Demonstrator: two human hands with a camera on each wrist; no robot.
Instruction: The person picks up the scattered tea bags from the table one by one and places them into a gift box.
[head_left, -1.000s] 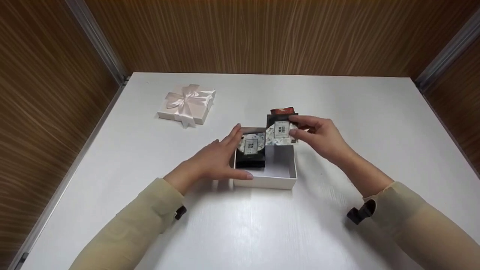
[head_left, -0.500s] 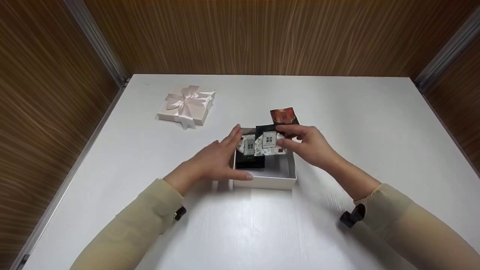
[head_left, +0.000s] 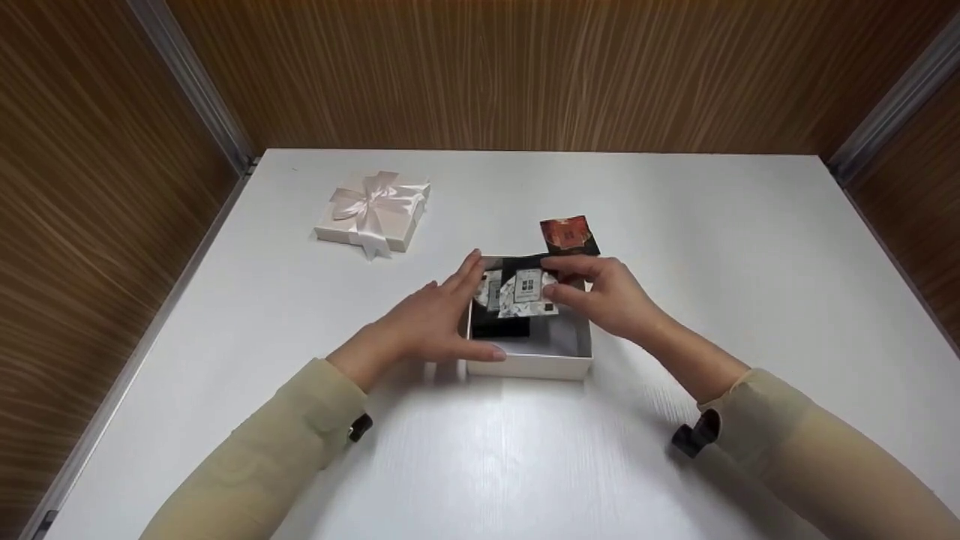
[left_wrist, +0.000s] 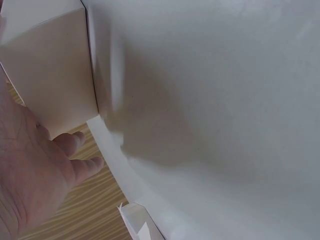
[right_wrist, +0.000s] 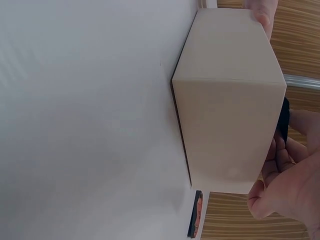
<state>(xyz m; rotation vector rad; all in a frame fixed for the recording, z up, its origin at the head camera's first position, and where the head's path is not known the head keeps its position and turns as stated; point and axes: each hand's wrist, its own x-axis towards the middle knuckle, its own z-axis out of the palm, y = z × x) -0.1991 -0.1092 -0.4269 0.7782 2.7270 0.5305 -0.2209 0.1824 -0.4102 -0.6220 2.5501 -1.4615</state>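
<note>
An open white box stands mid-table, also seen as the white box and the white box in the wrist views. A black packet with a pale round label lies in its left half. My left hand rests against the box's left side, fingers straight, thumb along the front corner. My right hand pinches a second black packet with a white label, tilted over the box and overlapping the first. A red-brown packet lies on the table just behind the box.
A pale pink gift box lid with a ribbon bow sits at the table's back left. The white table is enclosed by wood-grain walls on three sides, with metal corner strips.
My right hand has carried the labelled packet left and down, from above the box's back right edge into the box, over the first packet. The left hand has stayed put.
</note>
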